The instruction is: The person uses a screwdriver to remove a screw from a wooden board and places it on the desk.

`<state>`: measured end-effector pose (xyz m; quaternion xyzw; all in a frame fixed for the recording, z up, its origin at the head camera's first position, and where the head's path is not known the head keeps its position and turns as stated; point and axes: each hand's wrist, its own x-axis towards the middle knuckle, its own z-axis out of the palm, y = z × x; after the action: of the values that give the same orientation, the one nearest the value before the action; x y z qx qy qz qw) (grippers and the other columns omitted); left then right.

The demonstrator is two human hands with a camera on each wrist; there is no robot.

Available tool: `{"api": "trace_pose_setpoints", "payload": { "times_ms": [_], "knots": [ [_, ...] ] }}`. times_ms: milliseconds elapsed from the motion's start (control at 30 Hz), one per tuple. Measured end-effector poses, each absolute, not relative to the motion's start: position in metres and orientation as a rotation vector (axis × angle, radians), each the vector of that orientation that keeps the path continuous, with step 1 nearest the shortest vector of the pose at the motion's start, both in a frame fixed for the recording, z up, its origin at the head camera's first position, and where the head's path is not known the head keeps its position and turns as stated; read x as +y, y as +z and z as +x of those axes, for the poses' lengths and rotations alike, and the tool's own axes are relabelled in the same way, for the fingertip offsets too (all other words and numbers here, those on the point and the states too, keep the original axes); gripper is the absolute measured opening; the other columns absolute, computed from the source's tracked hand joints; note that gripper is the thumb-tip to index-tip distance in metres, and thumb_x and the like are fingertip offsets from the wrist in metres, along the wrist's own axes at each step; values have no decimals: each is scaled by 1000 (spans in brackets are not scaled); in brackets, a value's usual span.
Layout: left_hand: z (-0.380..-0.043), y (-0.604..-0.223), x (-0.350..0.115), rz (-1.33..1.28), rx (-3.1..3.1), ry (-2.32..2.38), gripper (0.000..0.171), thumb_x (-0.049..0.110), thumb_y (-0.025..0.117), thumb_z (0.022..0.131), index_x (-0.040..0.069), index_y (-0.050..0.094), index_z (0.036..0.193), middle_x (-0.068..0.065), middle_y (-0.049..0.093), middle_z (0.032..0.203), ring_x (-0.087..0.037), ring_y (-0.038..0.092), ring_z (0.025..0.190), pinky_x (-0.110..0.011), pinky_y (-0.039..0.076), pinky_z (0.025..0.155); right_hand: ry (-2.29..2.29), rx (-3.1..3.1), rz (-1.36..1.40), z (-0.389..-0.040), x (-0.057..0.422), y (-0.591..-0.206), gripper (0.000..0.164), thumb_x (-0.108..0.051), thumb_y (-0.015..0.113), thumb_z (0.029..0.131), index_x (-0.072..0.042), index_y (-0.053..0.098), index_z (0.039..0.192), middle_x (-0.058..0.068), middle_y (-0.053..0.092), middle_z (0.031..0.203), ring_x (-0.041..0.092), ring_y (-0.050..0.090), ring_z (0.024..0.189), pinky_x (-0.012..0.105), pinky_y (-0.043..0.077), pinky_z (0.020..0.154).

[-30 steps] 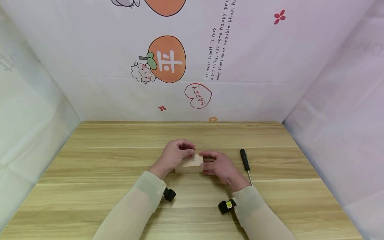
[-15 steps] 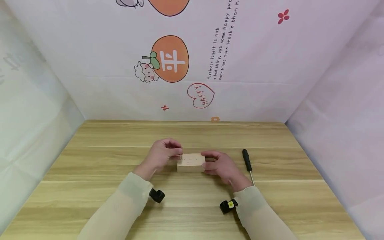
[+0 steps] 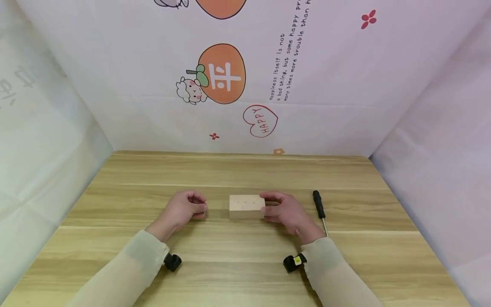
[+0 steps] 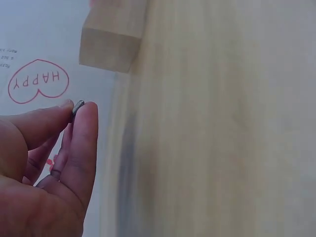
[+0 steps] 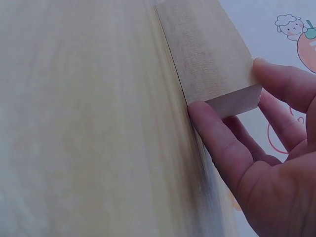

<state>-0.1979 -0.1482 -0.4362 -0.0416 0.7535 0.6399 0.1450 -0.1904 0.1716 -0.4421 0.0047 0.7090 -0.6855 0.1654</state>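
A pale wooden block (image 3: pixel 247 206) lies on the table, with several small dark holes in its top face. My right hand (image 3: pixel 283 210) grips its right end; in the right wrist view the thumb and fingers (image 5: pixel 222 140) hold the end at its edges. To the left, apart from the block, my left hand (image 3: pixel 186 209) is held over the table. Between its thumb and fingertip it pinches a small metal screw (image 4: pixel 77 107), of which just a short grey end shows in the left wrist view; the rest is hidden by the fingers.
A screwdriver (image 3: pixel 319 204) with a black handle lies right of my right hand, its shaft pointing toward me and partly hidden by the forearm. The wood-grain table (image 3: pixel 245 175) ends at a printed white backdrop (image 3: pixel 326 123), with white sheets at both sides.
My left hand has moved from above the block leftward and down, away from it, with the screw still pinched. The right hand keeps its hold on the block. The view has shifted slightly.
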Motion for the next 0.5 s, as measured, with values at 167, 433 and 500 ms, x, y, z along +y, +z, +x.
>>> {"api": "trace_pose_setpoints", "payload": {
  "times_ms": [167,433,500],
  "knots": [
    [-195,-443,-152,-153,2185,1794,16,-7,71,89,-4,65,103,-17,63,99,-26,66,84,-37,59,74,-1954,2020,20,-191,172,-441,45,6,72,88,-4,64,131,17,53,134,29,63,100,43,56,83],
    [-190,-443,-149,-181,2195,1762,15,-8,72,88,-4,66,101,-18,60,95,-27,67,80,-37,59,70,-1955,2010,0,-191,173,-441,46,4,72,89,-1,62,133,18,51,135,31,62,101,43,56,84],
    [-188,-443,-148,-177,2215,1745,14,-8,72,88,-4,65,99,-18,60,94,-27,67,78,-37,59,69,-1952,2011,-4,-191,173,-441,46,4,73,89,-1,62,133,18,51,135,31,62,101,43,56,84]
  ]
}}
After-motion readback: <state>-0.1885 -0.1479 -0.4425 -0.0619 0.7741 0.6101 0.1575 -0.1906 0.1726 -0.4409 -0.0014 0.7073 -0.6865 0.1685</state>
